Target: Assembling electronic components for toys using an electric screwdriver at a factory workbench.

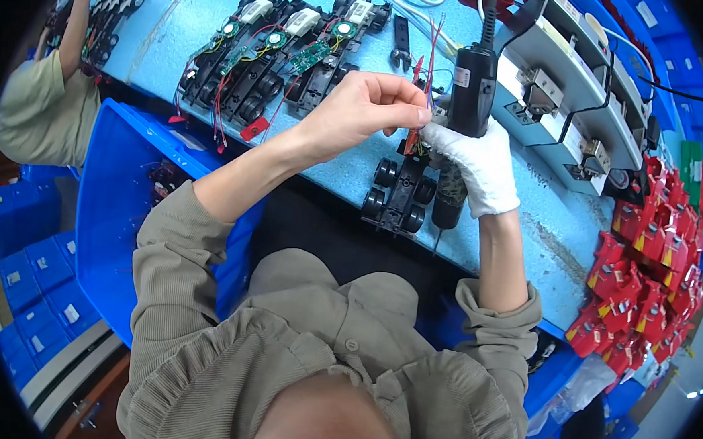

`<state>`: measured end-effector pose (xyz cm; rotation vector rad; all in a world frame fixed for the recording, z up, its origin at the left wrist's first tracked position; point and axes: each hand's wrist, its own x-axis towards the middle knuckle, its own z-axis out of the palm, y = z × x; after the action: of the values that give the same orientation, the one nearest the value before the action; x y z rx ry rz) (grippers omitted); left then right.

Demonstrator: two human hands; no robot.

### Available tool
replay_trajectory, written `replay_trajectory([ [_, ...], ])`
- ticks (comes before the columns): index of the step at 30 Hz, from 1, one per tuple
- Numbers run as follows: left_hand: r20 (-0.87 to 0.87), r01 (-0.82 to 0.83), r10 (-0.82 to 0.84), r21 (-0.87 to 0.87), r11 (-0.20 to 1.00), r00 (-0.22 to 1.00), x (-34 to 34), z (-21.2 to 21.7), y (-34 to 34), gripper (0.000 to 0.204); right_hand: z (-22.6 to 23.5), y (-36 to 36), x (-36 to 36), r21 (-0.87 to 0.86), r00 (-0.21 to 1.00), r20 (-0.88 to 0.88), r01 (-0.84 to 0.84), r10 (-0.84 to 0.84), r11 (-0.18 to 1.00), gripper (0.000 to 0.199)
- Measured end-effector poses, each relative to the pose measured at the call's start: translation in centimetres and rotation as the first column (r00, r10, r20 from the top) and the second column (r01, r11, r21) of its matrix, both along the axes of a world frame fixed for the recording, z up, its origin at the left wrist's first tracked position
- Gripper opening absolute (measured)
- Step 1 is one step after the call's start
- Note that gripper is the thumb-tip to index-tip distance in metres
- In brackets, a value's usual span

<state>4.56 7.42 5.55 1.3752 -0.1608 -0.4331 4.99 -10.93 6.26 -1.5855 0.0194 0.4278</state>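
My bare left hand (364,108) pinches thin red and blue wires (431,55) that rise from a black toy-car chassis (401,194) with black wheels, lying on the light blue bench (521,206). My right hand (477,164), in a white glove, grips a black electric screwdriver (464,122) held upright with its tip pointing down beside the chassis. Both hands meet just above the chassis's far end.
A row of black chassis with green circuit boards (277,54) lies at the back left of the bench. Grey fixtures (571,112) stand at the right, red parts (646,278) are piled at the far right. A blue bin (119,205) is at my left. Another person (49,96) sits at far left.
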Motion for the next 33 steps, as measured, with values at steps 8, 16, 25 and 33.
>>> replay_trajectory([
  [8, 0.269, -0.095, 0.049, 0.158, 0.983, 0.962, -0.7, 0.3, -0.1, 0.017, 0.5, 0.1, 0.2, 0.008, 0.999, -0.051, 0.020, -0.019, 1.000, 0.040],
  [16, 0.755, -0.308, -0.035, 0.309, 0.900, 0.655, -0.5, 0.0, -0.5, 0.011, -0.5, -0.2, 0.1, 0.066, 1.000, -0.020, -0.005, 0.006, 0.998, 0.036],
  [25, 0.776, -0.535, -0.294, 0.607, 0.588, 0.558, 0.5, 0.3, 0.6, 0.014, -0.5, -0.1, -0.3, 0.037, 0.998, -0.024, 0.051, -0.050, 0.998, 0.038],
  [33, 0.241, -0.071, -0.051, 0.471, 0.879, 0.969, 0.6, 1.7, 1.7, 0.022, -0.4, -0.2, -0.5, 0.070, 0.998, -0.043, 0.053, -0.050, 0.996, 0.038],
])
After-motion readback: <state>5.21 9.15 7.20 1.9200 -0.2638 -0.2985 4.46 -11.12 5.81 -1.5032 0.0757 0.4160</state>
